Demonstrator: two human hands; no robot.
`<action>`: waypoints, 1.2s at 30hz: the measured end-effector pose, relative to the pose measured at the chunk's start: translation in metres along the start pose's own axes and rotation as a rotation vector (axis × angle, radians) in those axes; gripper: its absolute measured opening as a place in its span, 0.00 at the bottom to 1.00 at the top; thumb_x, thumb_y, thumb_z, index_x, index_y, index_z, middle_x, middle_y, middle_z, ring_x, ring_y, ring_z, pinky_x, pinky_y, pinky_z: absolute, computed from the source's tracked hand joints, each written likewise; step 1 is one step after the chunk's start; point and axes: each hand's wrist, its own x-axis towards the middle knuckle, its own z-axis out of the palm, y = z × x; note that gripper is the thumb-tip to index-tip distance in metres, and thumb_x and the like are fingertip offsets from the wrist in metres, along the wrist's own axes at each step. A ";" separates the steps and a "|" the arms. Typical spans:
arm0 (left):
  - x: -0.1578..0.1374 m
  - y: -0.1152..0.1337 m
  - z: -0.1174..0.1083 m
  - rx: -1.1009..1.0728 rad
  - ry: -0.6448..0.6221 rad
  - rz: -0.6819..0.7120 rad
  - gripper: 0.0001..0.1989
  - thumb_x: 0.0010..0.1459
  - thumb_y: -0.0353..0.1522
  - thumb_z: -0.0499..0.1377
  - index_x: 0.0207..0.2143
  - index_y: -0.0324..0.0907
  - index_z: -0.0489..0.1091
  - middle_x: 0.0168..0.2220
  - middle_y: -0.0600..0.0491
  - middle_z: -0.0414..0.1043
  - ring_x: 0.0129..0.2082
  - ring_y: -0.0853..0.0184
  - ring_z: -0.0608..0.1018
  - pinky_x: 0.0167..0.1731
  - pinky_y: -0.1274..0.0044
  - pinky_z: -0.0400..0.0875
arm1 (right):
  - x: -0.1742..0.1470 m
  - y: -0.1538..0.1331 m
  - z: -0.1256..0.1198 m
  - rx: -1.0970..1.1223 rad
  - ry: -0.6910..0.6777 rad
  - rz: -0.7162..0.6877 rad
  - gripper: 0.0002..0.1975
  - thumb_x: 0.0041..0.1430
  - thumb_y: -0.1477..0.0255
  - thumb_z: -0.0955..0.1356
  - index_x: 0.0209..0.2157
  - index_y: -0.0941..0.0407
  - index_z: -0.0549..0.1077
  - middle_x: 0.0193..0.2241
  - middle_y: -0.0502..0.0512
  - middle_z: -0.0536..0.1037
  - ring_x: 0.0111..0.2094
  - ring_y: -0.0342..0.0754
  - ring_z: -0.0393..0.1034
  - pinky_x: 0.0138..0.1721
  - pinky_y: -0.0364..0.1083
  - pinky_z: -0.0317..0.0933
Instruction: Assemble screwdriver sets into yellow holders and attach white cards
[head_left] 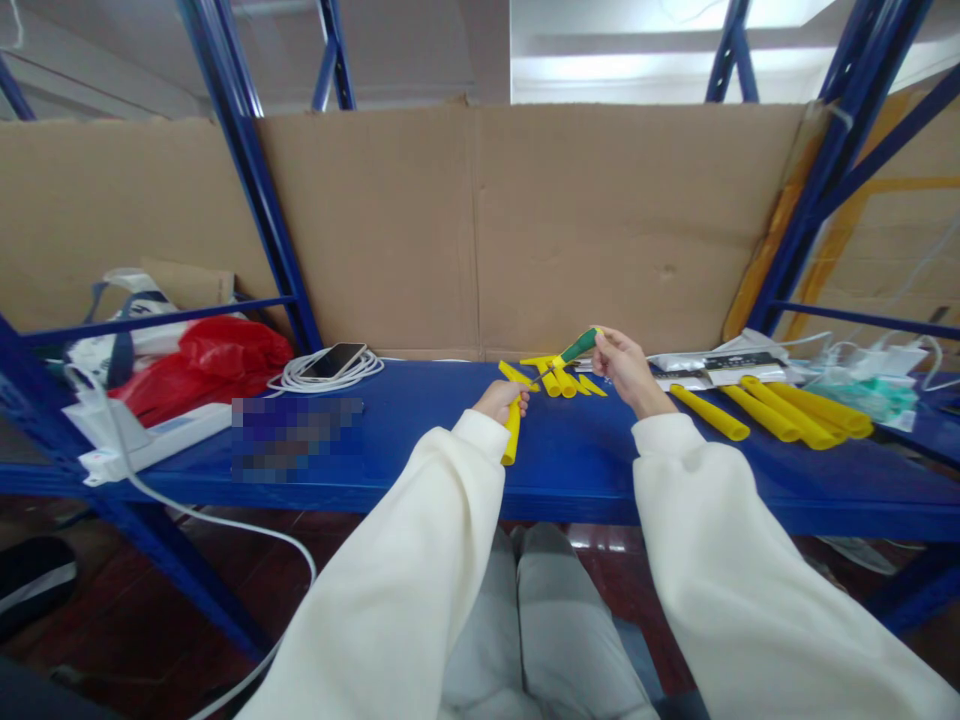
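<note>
Holding a yellow tube (511,440) and green-handled tool (578,346).

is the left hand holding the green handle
No, the right hand holds the green handle, while the left hand grips a yellow tube.

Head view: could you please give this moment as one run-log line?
left hand: holds yellow cylindrical tube | right hand: holds green-handled, thin-shafted tool | blue metal shelf: more yellow tubes, right side

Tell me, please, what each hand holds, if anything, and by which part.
Right hand holds a screwdriver by its green handle's end; left hand holds a yellow tube above its near end.
</note>
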 end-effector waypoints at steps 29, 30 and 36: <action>-0.004 0.003 0.001 -0.023 0.019 -0.019 0.09 0.62 0.34 0.60 0.34 0.36 0.68 0.23 0.58 0.65 0.18 0.77 0.64 0.18 0.83 0.61 | 0.000 0.001 0.002 0.019 -0.035 0.016 0.19 0.48 0.55 0.75 0.34 0.53 0.70 0.14 0.41 0.62 0.15 0.38 0.58 0.15 0.38 0.50; -0.005 0.004 0.001 -0.021 0.019 -0.021 0.08 0.62 0.33 0.60 0.34 0.36 0.68 0.23 0.58 0.65 0.18 0.77 0.64 0.18 0.83 0.61 | -0.001 0.001 0.003 0.021 -0.042 0.023 0.19 0.49 0.55 0.74 0.33 0.53 0.70 0.14 0.41 0.63 0.15 0.38 0.58 0.15 0.38 0.50; -0.013 0.010 0.002 0.041 0.038 -0.029 0.07 0.59 0.22 0.58 0.28 0.37 0.67 0.15 0.60 0.57 0.12 0.77 0.58 0.14 0.83 0.52 | -0.001 0.003 0.003 -0.014 0.034 -0.006 0.23 0.43 0.54 0.76 0.31 0.53 0.67 0.14 0.39 0.61 0.14 0.36 0.55 0.14 0.38 0.49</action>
